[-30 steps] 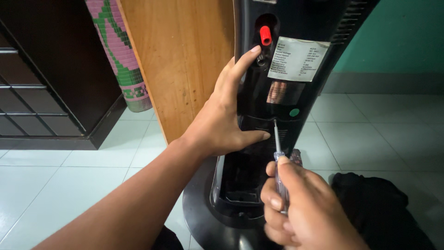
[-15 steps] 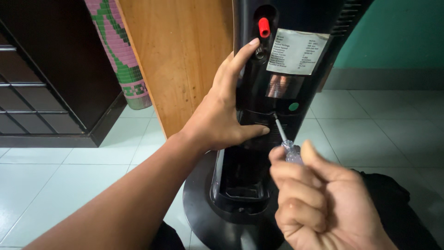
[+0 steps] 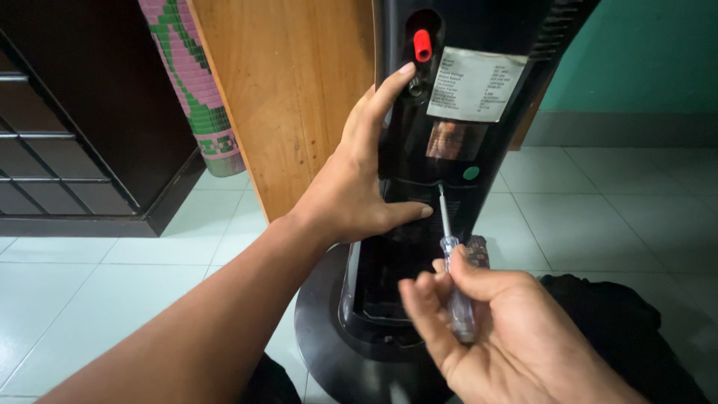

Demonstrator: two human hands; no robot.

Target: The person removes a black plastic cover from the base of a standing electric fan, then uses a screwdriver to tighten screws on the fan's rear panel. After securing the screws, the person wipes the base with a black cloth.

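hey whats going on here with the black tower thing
A person is working on the back of a black tower appliance standing on a round base on the tiled floor. The left hand lies flat against its casing, index finger up by a red knob. The right hand holds a clear-handled screwdriver, tip against the rear panel.

Room as I see it from the head view. Floor [image 3: 90, 292]: pale glossy square tiles with thin dark grout lines, lower left and right of the frame. Wall [image 3: 651, 60]: teal green, upper right, with a grey skirting band [image 3: 621, 129] below it. Dark brown cabinet [image 3: 67, 150], upper left, with drawer-like fronts. Upright light wooden panel [image 3: 299, 97], top centre. Rolled woven mat [image 3: 198, 97], pink and green, standing between cabinet and panel. Light soft and even.
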